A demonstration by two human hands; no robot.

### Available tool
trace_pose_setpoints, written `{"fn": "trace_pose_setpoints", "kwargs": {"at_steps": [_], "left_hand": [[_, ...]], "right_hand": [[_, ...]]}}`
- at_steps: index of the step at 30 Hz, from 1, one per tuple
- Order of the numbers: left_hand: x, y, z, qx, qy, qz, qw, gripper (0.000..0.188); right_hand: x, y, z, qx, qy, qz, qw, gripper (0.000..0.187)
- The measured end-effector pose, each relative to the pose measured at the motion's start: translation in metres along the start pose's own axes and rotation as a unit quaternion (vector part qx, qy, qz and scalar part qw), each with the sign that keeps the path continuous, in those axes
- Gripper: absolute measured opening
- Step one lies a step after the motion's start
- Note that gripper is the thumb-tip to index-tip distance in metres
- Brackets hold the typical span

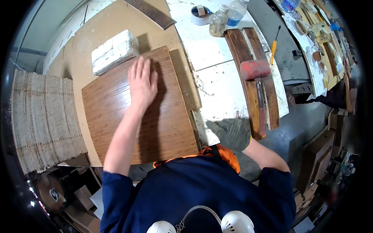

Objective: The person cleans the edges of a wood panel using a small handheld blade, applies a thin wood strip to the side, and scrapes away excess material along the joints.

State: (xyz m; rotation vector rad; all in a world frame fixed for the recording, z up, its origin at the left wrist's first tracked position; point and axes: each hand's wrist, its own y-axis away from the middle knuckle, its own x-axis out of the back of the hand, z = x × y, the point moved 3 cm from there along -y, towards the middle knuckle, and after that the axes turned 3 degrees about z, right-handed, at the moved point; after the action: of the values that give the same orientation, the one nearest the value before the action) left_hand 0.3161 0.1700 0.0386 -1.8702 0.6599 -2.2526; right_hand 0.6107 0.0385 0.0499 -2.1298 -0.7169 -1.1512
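Note:
My bare left hand lies on a large brown wooden panel, near its far edge, with the fingers stretched out and pressed flat. The panel has fine parallel lines and a glossy face. Just beyond it sits a white wrapped block. My right hand wears a dark grey glove and is near the front edge of the white bench, right of the panel. Motion smears its fingers, so its grip is unclear. Beside it, a red-headed mallet rests on dark wooden strips.
Brown board underlies the panel. A dark plank lies at the back, near a tape roll and a jar. A yellow-handled tool lies right. Woven cloth hangs left. Another person stands far right.

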Motion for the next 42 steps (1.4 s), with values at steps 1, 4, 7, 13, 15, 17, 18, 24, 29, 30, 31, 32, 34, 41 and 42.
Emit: {"fn": "trace_pose_setpoints", "kwargs": {"at_steps": [1,4,7,13,15,17,18,24,29,30,31,32,34,41,42], "left_hand": [[0.013,0.017,0.018,0.017,0.026,-0.085,0.996,0.054],[0.068,0.089,0.069,-0.136,0.148,-0.170,0.965,0.080],[0.098,0.149,0.091,-0.143,0.091,-0.307,0.936,0.104],[0.080,0.180,0.082,-0.099,0.002,-0.290,0.952,0.109],[0.079,0.179,0.085,-0.101,0.018,-0.279,0.955,0.107],[0.078,0.178,0.087,-0.105,0.020,-0.276,0.955,0.106],[0.077,0.177,0.088,-0.107,0.016,-0.279,0.954,0.106],[0.077,0.179,0.087,-0.094,0.019,-0.295,0.951,0.105],[0.078,0.175,0.088,-0.063,0.025,-0.288,0.955,0.110],[0.079,0.176,0.086,-0.063,0.022,-0.281,0.957,0.111],[0.078,0.177,0.086,-0.065,0.017,-0.277,0.958,0.112],[0.078,0.176,0.085,-0.067,0.012,-0.273,0.959,0.112],[0.080,0.176,0.084,-0.065,0.006,-0.279,0.958,0.112],[0.079,0.179,0.088,-0.050,0.001,-0.281,0.959,0.112],[0.082,0.180,0.089,-0.041,-0.003,-0.285,0.958,0.112]], "right_hand": [[-0.007,0.008,0.004,-0.026,0.008,0.059,0.998,0.052],[-0.021,0.017,0.005,-0.074,-0.007,0.087,0.993,0.045],[-0.041,0.027,0.000,-0.092,-0.045,0.103,0.989,0.041],[-0.054,0.029,-0.016,-0.129,-0.067,0.048,0.988,0.046],[-0.047,0.029,-0.024,-0.094,-0.023,0.043,0.994,0.050],[-0.042,0.031,-0.031,-0.056,0.003,0.083,0.995,0.051],[-0.039,0.031,-0.034,-0.051,0.013,0.081,0.995,0.050],[-0.022,0.008,-0.031,-0.041,0.031,0.052,0.997,0.043],[-0.034,-0.027,0.004,0.014,0.068,0.014,0.997,0.041],[-0.037,-0.035,0.007,0.019,0.085,-0.009,0.996,0.042],[-0.038,-0.042,0.008,0.021,0.102,-0.035,0.994,0.042],[-0.033,-0.050,0.009,0.033,0.081,-0.052,0.995,0.042],[-0.040,-0.048,0.011,0.076,0.070,-0.032,0.994,0.041],[-0.035,0.037,-0.057,0.242,-0.061,-0.294,0.923,0.034],[-0.029,0.025,-0.045,0.235,-0.131,-0.209,0.940,0.033]]}}
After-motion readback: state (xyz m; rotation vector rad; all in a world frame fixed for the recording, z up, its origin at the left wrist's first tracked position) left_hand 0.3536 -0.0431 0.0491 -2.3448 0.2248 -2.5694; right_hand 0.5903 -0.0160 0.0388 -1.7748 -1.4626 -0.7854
